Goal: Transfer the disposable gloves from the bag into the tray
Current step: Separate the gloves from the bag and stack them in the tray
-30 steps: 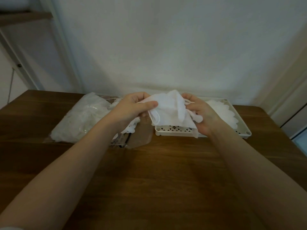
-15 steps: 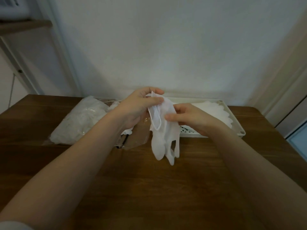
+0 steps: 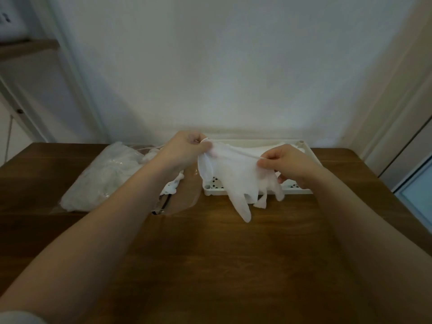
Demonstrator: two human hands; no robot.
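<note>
Above the near edge of the tray (image 3: pixel 311 157), at the far side of the surface (image 3: pixel 222 253), a glove (image 3: pixel 233 176) hangs stretched between 2 hands. The left hand (image 3: pixel 184 148) has its grip pinched together on the cuff's left end, and the right hand (image 3: pixel 292 164) has its grip pinched on the cuff's right end. The cuff runs roughly left to right along the tray's near edge. The glove's long axis hangs downward, fingers pointing toward the near edge of the surface and drooping over the tray's front wall.

Since the fingers dangle outside the tray, I judge they could catch on that wall or land on the surface if the glove is lowered without first moving it toward the far edge. The film looks thin and clingy, so it may stick to a hand on release or tear if stretched harder.

More gloves fill the bag (image 3: pixel 102 174) near the far left corner, with a few spilling from its mouth.
</note>
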